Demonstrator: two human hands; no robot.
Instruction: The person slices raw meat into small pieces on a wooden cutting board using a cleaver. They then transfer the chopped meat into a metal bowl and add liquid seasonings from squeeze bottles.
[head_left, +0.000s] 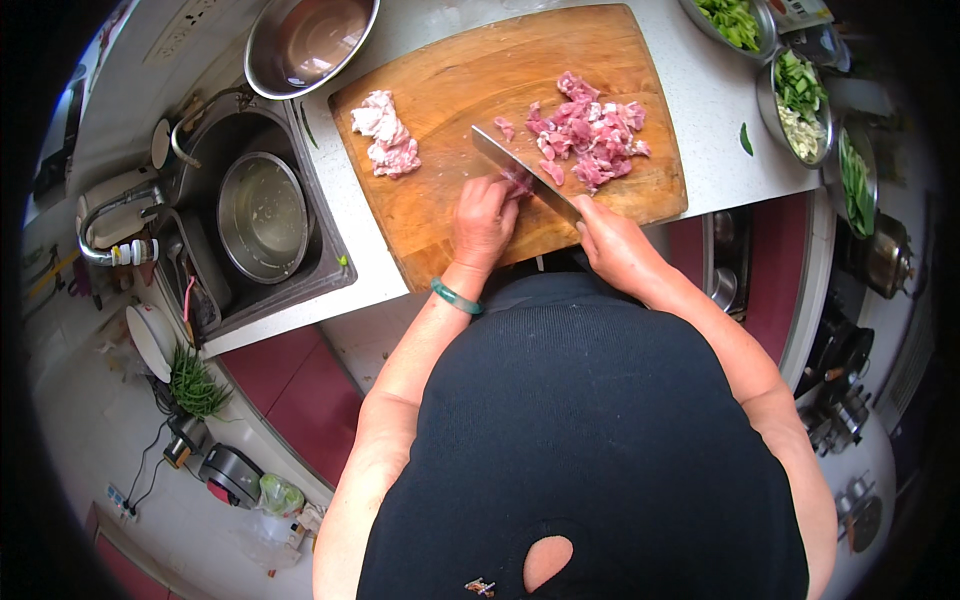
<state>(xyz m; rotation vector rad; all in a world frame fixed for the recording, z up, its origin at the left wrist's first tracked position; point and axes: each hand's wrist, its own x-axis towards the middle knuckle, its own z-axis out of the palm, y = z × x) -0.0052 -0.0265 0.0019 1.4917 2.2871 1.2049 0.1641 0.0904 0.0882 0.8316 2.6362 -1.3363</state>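
Note:
A wooden cutting board (435, 75) lies on the counter before me. My right hand (615, 244) grips the handle of a cleaver (536, 182), whose blade reaches up and to the left over the board. Close to the blade's left side, my left hand (484, 217), with a green bangle at the wrist, holds a piece of raw meat (517, 182) down on the wood. Right of the blade lies a heap of cut raw meat (592, 135), with a small piece (505, 128) apart from it. Pale, fatty meat (385, 135) sits at the board's left.
A sink (326, 251) at the left holds a metal bowl (262, 217). A steel basin (311, 45) stands behind it. Metal bowls of chopped green vegetables (801, 90) stand at the right, near a loose green leaf (745, 139). The counter's front edge runs beneath the board.

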